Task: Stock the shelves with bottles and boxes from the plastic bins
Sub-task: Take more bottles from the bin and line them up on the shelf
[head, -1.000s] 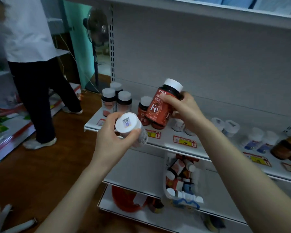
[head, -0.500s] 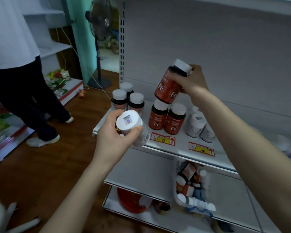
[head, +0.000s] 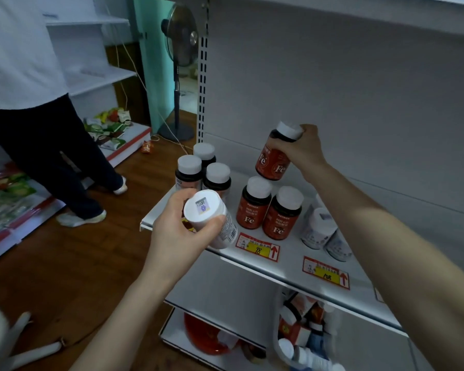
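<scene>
My right hand (head: 307, 149) grips a red "Fe" bottle (head: 273, 159) by its white cap end, holding it tilted just above and behind two upright red "Fe" bottles (head: 268, 210) on the white shelf (head: 292, 263). My left hand (head: 177, 234) holds a white bottle (head: 212, 218) in front of the shelf's left end, its cap facing me. Three dark bottles with white caps (head: 201, 170) stand at the shelf's left corner. Two white bottles (head: 322, 234) sit to the right of the red pair.
A plastic bin (head: 303, 333) with several bottles and boxes sits on the lower shelf, a red bin (head: 201, 336) to its left. A person in dark trousers (head: 51, 156) stands on the wooden floor at left. A standing fan (head: 180, 70) is behind the shelf post.
My right hand has carried the red bottle further back and to the right above the two red bottles. The left hand kept its white bottle near the shelf edge. The view shifted left.
</scene>
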Available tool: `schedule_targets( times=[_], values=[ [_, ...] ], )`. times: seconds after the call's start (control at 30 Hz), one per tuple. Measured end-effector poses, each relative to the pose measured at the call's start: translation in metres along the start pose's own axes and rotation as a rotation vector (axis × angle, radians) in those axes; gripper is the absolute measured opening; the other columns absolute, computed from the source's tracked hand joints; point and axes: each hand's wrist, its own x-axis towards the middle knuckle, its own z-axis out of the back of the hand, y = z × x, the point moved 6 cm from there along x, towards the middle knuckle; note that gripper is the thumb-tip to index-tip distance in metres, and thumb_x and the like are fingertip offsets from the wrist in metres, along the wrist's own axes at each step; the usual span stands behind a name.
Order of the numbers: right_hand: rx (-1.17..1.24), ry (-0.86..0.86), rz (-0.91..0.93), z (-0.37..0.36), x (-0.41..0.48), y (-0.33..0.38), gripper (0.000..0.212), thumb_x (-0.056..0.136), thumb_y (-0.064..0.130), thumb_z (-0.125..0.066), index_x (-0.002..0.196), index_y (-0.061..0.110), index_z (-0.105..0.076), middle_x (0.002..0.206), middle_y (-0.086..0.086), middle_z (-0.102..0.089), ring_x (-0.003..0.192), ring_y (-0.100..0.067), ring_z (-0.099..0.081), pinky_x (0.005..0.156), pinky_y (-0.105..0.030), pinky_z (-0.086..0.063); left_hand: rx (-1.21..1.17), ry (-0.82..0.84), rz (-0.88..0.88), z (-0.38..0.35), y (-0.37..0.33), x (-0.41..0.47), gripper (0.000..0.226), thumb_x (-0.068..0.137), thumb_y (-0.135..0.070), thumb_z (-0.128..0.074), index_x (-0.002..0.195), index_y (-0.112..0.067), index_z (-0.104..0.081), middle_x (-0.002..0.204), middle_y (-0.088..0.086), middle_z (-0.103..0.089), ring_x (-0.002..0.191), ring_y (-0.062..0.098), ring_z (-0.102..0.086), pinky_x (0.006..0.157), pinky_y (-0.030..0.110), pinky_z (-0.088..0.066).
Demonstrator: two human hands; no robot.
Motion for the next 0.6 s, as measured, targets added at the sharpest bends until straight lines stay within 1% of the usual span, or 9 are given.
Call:
schedule_targets(
  times=[0.07, 0.1, 0.2, 0.27, 0.33, 0.37, 0.43, 0.5, 0.6],
  values=[
    [0.017, 0.019, -0.026, -0.002, 0.009, -0.007, 0.067, 0.063, 0.026, -0.081, 0.115, 0.003, -0.047, 0.104, -0.003, -0.059, 0.091, -0.012, -0.061, 0.061, -0.019, -0.049, 0.006, -0.017, 0.005, -0.003, 0.001, 0.001, 0.042, 0.073, -0.017, -0.075, 0.102, -0.033, -0.049, 0.097, -0.021, -0.056, 0.091, -0.006, -0.054, 0.065, 0.002, -0.044],
    [0.021, 0.031, -0.026, -0.003, 0.013, -0.009, 0.067, 0.061, 0.028, -0.081, 0.114, 0.001, -0.05, 0.103, -0.004, -0.061, 0.089, -0.012, -0.063, 0.057, -0.018, -0.049, 0.009, -0.024, 0.008, -0.005, 0.001, 0.002, 0.043, 0.073, -0.017, -0.075, 0.1, -0.036, -0.048, 0.096, -0.022, -0.055, 0.09, -0.007, -0.054, 0.065, 0.002, -0.044],
    [-0.032, 0.074, -0.015, -0.008, 0.026, -0.014, 0.066, 0.058, 0.029, -0.08, 0.111, -0.001, -0.055, 0.101, -0.01, -0.065, 0.085, -0.015, -0.066, 0.047, -0.015, -0.047, 0.017, -0.041, 0.022, -0.009, 0.005, 0.005, 0.043, 0.073, -0.017, -0.075, 0.098, -0.038, -0.048, 0.097, -0.021, -0.055, 0.092, -0.002, -0.055, 0.066, 0.003, -0.045],
    [-0.065, 0.096, -0.011, -0.01, 0.033, -0.017, 0.068, 0.064, 0.024, -0.078, 0.12, 0.001, -0.046, 0.103, -0.005, -0.059, 0.089, -0.015, -0.061, 0.055, -0.019, -0.047, 0.027, -0.047, 0.025, -0.012, 0.007, 0.008, 0.043, 0.073, -0.016, -0.075, 0.095, -0.041, -0.047, 0.097, -0.021, -0.055, 0.093, -0.002, -0.056, 0.067, 0.004, -0.046],
    [-0.101, 0.121, -0.014, -0.013, 0.037, -0.021, 0.073, 0.073, 0.018, -0.074, 0.132, 0.007, -0.032, 0.107, 0.001, -0.047, 0.094, -0.013, -0.052, 0.071, -0.023, -0.045, 0.039, -0.054, 0.023, -0.015, 0.009, 0.01, 0.044, 0.072, -0.017, -0.076, 0.094, -0.042, -0.047, 0.096, -0.02, -0.056, 0.092, -0.004, -0.056, 0.067, 0.005, -0.047],
    [-0.126, 0.137, -0.007, -0.015, 0.037, -0.022, 0.075, 0.075, 0.017, -0.073, 0.136, 0.008, -0.029, 0.108, 0.002, -0.043, 0.096, -0.013, -0.048, 0.076, -0.025, -0.043, 0.045, -0.057, 0.023, -0.016, 0.01, 0.01, 0.044, 0.072, -0.016, -0.076, 0.094, -0.042, -0.047, 0.096, -0.02, -0.056, 0.091, -0.006, -0.056, 0.067, 0.005, -0.047],
    [-0.199, 0.191, -0.017, -0.021, 0.039, -0.029, 0.075, 0.074, 0.018, -0.073, 0.135, 0.009, -0.031, 0.11, 0.001, -0.041, 0.099, -0.014, -0.047, 0.078, -0.027, -0.042, 0.052, -0.059, 0.024, -0.019, 0.011, 0.011, 0.044, 0.073, -0.016, -0.075, 0.095, -0.041, -0.047, 0.095, -0.02, -0.056, 0.09, -0.012, -0.054, 0.066, 0.005, -0.046],
    [-0.288, 0.253, -0.044, -0.027, 0.038, -0.037, 0.074, 0.071, 0.02, -0.076, 0.131, 0.008, -0.035, 0.111, -0.001, -0.043, 0.102, -0.017, -0.049, 0.076, -0.028, -0.044, 0.069, -0.059, 0.02, -0.02, 0.011, 0.012, 0.044, 0.073, -0.016, -0.075, 0.099, -0.039, -0.047, 0.096, -0.02, -0.056, 0.09, -0.014, -0.054, 0.066, 0.004, -0.046],
    [-0.394, 0.351, -0.075, -0.036, 0.039, -0.05, 0.077, 0.067, 0.023, -0.08, 0.129, 0.007, -0.037, 0.116, -0.004, -0.045, 0.107, -0.019, -0.049, 0.077, -0.028, -0.044, 0.087, -0.071, 0.023, -0.021, 0.014, 0.014, 0.045, 0.073, -0.017, -0.075, 0.101, -0.037, -0.048, 0.097, -0.02, -0.056, 0.09, -0.005, -0.056, 0.066, 0.004, -0.045]
  ],
)
